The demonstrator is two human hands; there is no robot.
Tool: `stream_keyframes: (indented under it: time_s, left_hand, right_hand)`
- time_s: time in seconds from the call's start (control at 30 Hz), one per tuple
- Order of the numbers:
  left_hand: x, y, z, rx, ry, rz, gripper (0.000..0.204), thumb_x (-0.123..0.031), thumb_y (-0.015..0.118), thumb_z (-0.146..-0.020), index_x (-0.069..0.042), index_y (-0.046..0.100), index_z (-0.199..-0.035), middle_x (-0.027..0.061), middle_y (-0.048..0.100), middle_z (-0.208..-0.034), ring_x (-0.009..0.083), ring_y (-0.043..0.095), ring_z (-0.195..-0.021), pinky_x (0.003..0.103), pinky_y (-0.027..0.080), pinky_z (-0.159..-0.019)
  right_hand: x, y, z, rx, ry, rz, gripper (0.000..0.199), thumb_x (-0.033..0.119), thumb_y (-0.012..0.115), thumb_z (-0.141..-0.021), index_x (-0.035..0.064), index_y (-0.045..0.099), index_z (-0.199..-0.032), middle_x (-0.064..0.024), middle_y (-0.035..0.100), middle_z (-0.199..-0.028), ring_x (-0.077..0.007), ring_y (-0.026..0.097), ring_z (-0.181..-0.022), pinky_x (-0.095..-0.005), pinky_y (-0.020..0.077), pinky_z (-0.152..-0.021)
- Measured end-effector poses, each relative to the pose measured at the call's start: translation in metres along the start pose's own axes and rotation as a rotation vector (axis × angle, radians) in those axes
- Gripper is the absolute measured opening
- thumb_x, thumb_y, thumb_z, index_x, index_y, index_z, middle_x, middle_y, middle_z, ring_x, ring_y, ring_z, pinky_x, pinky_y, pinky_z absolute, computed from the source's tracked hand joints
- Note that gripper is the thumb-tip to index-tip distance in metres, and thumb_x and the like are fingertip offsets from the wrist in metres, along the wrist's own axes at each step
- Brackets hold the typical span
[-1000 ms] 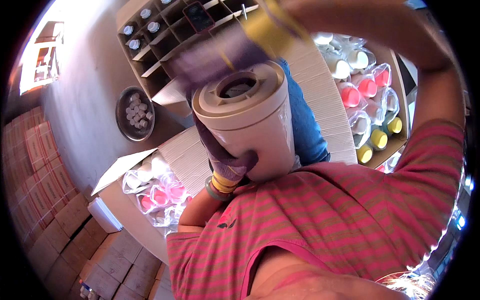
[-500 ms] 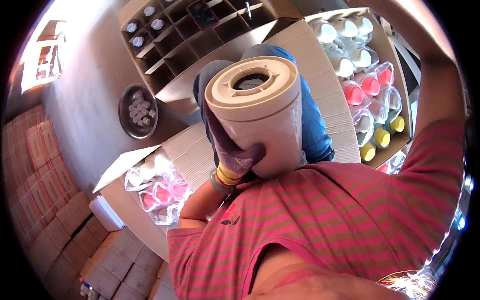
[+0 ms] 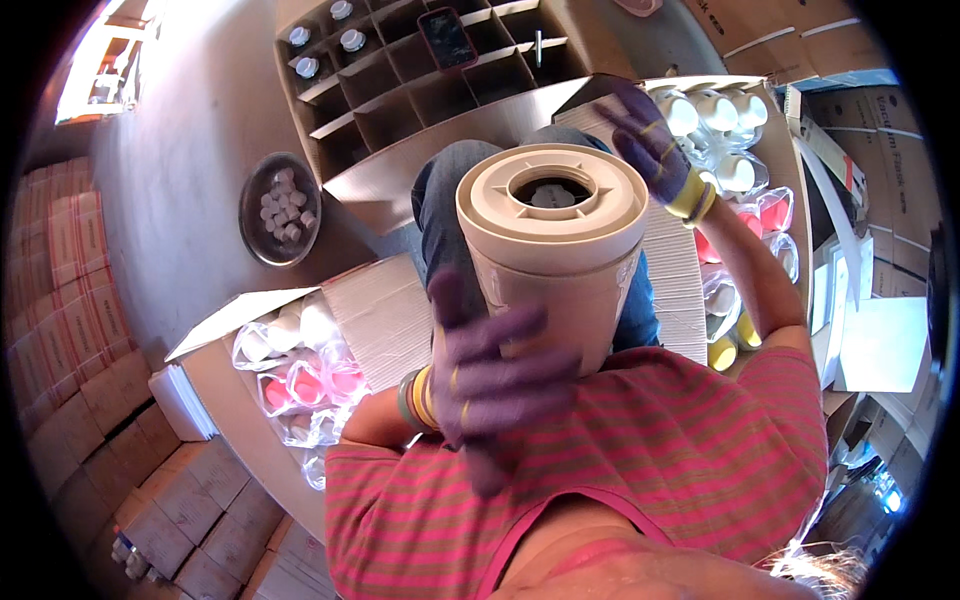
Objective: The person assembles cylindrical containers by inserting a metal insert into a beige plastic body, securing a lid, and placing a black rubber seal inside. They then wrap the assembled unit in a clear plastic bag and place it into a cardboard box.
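Note:
A cream plastic cylinder [image 3: 560, 300], like a flask body, stands tilted between my knees. A ribbed ring tops it, and its round threaded hole shows a pale grey piece inside. In front of its lower left side is my left hand [image 3: 500, 370], in a purple and yellow glove. Its fingers are spread, somewhat blurred, and grip nothing; I cannot tell whether they touch the wall. My right hand [image 3: 655, 150], gloved alike, hovers beyond the ring's right side with fingers stretched out and nothing in them, close to the bagged bottles with white caps [image 3: 718, 112].
Ahead lies a divided carton [image 3: 375, 125] with several white-capped bottles and a phone [image 3: 447, 40]. A metal bowl [image 3: 250, 225] of small pale pieces rests at left. Cartons of bagged items [image 3: 300, 385] flank me; stacked boxes [image 3: 65, 250] line the left.
My left hand has let go of the cylinder and opened in front of it. My right hand has come into view beside the ring. The view has shifted, so the cylinder appears farther right.

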State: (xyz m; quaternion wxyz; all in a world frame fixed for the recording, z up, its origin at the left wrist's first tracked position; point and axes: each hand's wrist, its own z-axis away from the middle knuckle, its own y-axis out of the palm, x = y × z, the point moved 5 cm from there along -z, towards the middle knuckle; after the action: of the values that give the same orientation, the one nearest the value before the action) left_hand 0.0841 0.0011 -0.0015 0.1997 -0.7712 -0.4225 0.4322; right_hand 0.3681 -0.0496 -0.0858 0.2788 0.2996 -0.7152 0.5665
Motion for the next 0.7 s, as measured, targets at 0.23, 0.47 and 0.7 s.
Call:
stream_keyframes:
  time_s: [0.23,0.47,0.7]
  left_hand:
    - [-0.008,0.028,-0.024,-0.245,-0.166,0.025,0.085,-0.064,0.053,-0.089,0.002,0.044,-0.143,0.0223,0.043,-0.146,0.0396,0.043,-0.135,0.05,0.029,-0.115]
    - [0.015,0.006,-0.027,-0.307,-0.284,0.019,0.085,-0.064,0.053,-0.089,0.001,0.044,-0.143,0.0228,0.042,-0.147,0.0396,0.041,-0.136,0.049,0.029,-0.115]
    - [0.016,0.004,-0.023,-0.283,-0.205,-0.017,0.086,-0.065,0.053,-0.089,0.001,0.045,-0.143,0.0234,0.04,-0.147,0.0395,0.039,-0.138,0.049,0.029,-0.114]
  right_hand:
    - [0.052,0.031,0.011,-0.016,-0.277,-0.24,0.057,0.035,0.031,-0.106,-0.0029,0.035,-0.148,-0.0228,0.037,-0.154,-0.0334,0.032,-0.146,-0.0443,0.0215,-0.12]
    - [0.061,0.033,0.029,-0.074,-0.098,-0.598,0.081,0.059,0.032,-0.101,-0.004,0.027,-0.152,-0.0214,0.029,-0.158,-0.0316,0.027,-0.148,-0.043,0.019,-0.121]
    - [0.054,0.019,0.021,-0.386,-0.14,-0.287,0.075,0.055,0.038,-0.101,-0.0042,0.037,-0.147,-0.0218,0.03,-0.157,-0.031,0.025,-0.149,-0.0434,0.0177,-0.121]
